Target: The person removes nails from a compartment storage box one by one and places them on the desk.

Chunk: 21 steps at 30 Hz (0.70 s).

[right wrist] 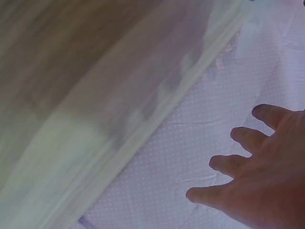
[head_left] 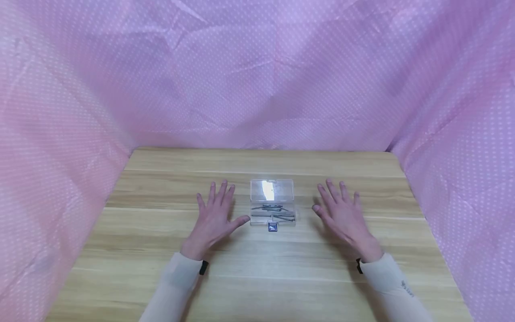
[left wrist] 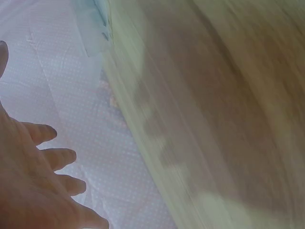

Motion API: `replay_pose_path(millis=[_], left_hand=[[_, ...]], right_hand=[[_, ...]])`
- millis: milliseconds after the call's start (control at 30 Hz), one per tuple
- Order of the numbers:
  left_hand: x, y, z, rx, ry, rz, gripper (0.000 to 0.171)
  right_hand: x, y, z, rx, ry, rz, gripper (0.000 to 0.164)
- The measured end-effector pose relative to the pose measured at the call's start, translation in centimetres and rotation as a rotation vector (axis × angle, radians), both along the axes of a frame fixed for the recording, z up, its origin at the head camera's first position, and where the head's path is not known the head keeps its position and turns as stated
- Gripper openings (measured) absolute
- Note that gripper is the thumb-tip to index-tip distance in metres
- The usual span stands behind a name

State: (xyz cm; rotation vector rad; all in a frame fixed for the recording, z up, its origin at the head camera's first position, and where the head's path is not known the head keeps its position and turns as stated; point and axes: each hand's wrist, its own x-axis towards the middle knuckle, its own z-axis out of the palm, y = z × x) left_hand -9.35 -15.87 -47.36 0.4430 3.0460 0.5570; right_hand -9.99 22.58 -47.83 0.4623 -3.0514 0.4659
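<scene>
A clear plastic box (head_left: 252,221) lies on the table with its transparent lid (head_left: 281,192) raised toward the far side. Several metal screws or nails (head_left: 272,208) lie in its compartments; they are too small to tell which. At the box's near edge is a small dark blue label or tag (head_left: 272,227). Left of the box, my left hand (head_left: 213,223) spreads its fingers, thumb tip close to the box side. My right hand (head_left: 344,219) is likewise spread, a little way off to the right. Neither hand holds anything. The left wrist view catches a corner of the box (left wrist: 93,28).
The wooden table (head_left: 257,277) has its far edge against pink dotted sheeting (head_left: 257,89), which also hangs on the left and right sides. A dark band (head_left: 204,268) shows at the left wrist, another band (head_left: 359,266) at the right.
</scene>
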Motion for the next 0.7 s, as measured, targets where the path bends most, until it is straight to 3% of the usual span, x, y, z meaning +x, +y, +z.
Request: replay_pose_path(millis=[500,700], left_hand=[[0.0,1.0,0.4,0.042,-0.004,-0.039,0.101],[-0.2,1.4,0.5,0.068,-0.051,-0.057,0.099]], right_hand=[[0.4,-3.2,0.7,-0.036,-0.012,0.047,0.072],[0.4,-4.4,1.1,-0.109,-0.028,0.066,0.074]])
